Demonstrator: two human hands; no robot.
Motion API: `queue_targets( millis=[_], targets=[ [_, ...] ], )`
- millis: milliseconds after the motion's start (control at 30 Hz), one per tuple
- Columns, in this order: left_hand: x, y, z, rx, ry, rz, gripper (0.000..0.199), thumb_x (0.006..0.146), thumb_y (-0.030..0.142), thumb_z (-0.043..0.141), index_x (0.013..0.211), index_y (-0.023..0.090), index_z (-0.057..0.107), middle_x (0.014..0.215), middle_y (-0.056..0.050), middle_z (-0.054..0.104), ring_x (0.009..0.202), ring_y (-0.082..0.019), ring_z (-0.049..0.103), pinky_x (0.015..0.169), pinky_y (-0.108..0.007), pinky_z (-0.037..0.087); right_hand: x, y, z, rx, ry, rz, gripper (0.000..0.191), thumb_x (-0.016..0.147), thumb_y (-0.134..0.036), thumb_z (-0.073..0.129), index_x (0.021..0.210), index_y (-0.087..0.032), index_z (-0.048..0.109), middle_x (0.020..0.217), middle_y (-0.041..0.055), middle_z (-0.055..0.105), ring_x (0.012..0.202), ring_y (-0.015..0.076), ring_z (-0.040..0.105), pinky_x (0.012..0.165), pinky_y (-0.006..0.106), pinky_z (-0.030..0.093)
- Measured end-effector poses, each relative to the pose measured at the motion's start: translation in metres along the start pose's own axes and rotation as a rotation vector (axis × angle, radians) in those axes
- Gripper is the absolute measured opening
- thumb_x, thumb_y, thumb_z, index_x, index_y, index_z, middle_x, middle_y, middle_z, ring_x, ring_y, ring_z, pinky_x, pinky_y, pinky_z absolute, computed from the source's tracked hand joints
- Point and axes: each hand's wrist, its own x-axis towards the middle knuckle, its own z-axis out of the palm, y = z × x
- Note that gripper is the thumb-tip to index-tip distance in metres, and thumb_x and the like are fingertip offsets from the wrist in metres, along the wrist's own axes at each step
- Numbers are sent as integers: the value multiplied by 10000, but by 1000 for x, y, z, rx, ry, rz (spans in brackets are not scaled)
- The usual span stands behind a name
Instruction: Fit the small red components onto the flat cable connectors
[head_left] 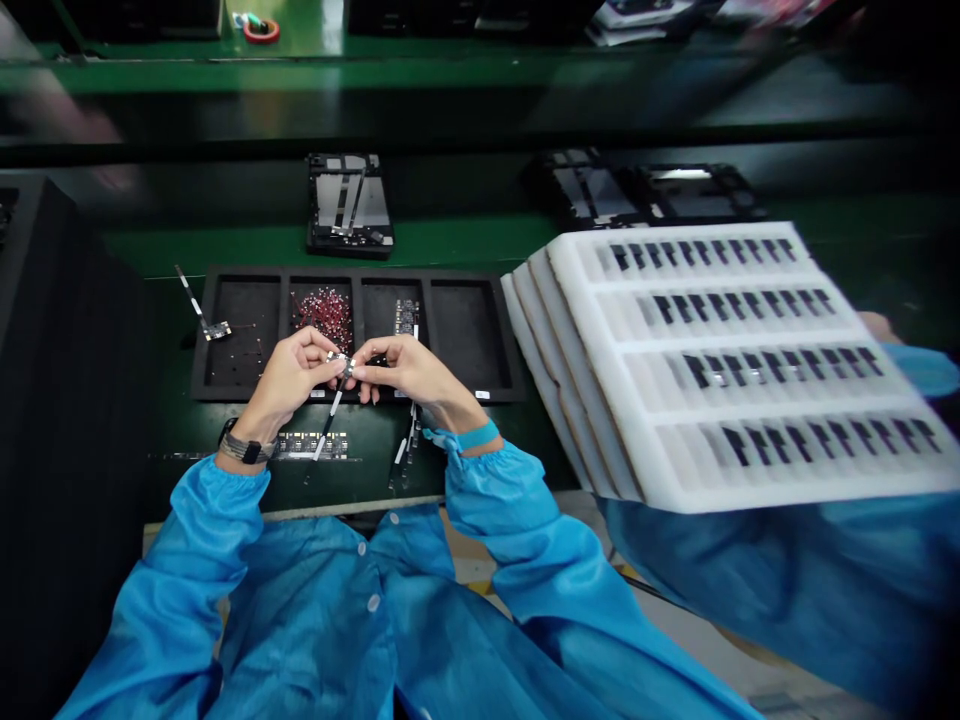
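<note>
Between my two hands, above the front edge of a black compartment tray, is a small circuit board with a black-and-white flex cable hanging from it. My left hand pinches the board from the left, thumb and fingertips together. From the other side my right hand grips its right end. In the tray's second compartment lies a heap of small red-wired parts. Partly behind my right hand, a strip of boards lies in the third compartment. Another row of boards rests on the table below my hands.
A stack of white foam trays with rows of dark parts stands at right, beside a co-worker's blue sleeve. One board with cable lies at the tray's left. Device housings sit behind. A black foam block stands left.
</note>
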Motion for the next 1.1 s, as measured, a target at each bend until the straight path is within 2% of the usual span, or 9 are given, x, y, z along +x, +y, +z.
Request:
queue_targets(
  millis=[200,300,433,500,633,800,900,1000,1100],
  targets=[
    [-1,0,1,3,38,4,465,622,345,995,836,172,621,665,-14,714,588,-143,661,595,-247,511,2,2,1,-9,12,-17,466,764,-564,910,876,-154,721,807,64,793,590,164,734,526,255,582],
    [-2,4,-1,-24,76,33,424,641,329,977,815,170,623,668,-13,719,581,-141,659,610,-261,524,4,5,5,-57,100,-87,481,780,-594,887,897,-157,725,798,66,780,600,175,734,538,269,582],
    [-3,7,-7,-44,110,59,382,673,300,951,807,170,617,660,-18,720,588,-149,664,625,-275,537,9,9,12,-255,240,-179,462,843,-624,814,874,-171,733,678,19,709,493,136,611,490,264,492],
    [-2,7,-10,-40,118,59,379,679,288,948,810,168,613,664,-28,726,593,-154,670,629,-278,539,13,10,15,-361,294,-232,451,872,-629,778,847,-180,742,625,1,671,515,140,583,530,272,487],
    [0,4,-15,-69,137,74,383,673,286,947,804,164,608,688,-36,738,592,-151,675,630,-279,544,17,8,18,-376,365,-321,457,885,-630,756,784,-184,735,675,13,692,563,137,574,580,279,485],
    [2,5,-23,-131,170,83,380,642,264,951,805,157,624,657,-21,720,586,-146,676,630,-274,551,19,6,21,-227,257,-240,482,836,-654,789,884,-176,746,740,31,728,552,142,617,525,273,480],
    [2,6,-27,-146,186,91,379,646,243,954,802,158,619,660,-18,718,578,-143,674,620,-270,550,22,6,25,-227,331,-204,492,789,-657,829,840,-185,701,698,24,718,506,142,607,508,277,476],
    [2,7,-28,-159,199,103,383,654,238,960,796,159,613,652,-11,710,575,-143,673,618,-271,551,26,4,26,-343,429,-191,502,783,-660,826,734,-200,629,637,8,680,460,118,531,484,268,412],
    [3,8,-31,-209,211,115,385,651,234,959,810,156,618,674,-17,720,588,-145,681,631,-276,562,31,-1,19,-459,499,-231,531,785,-637,827,637,-218,536,567,-21,582,509,116,489,520,265,376]
  ],
)
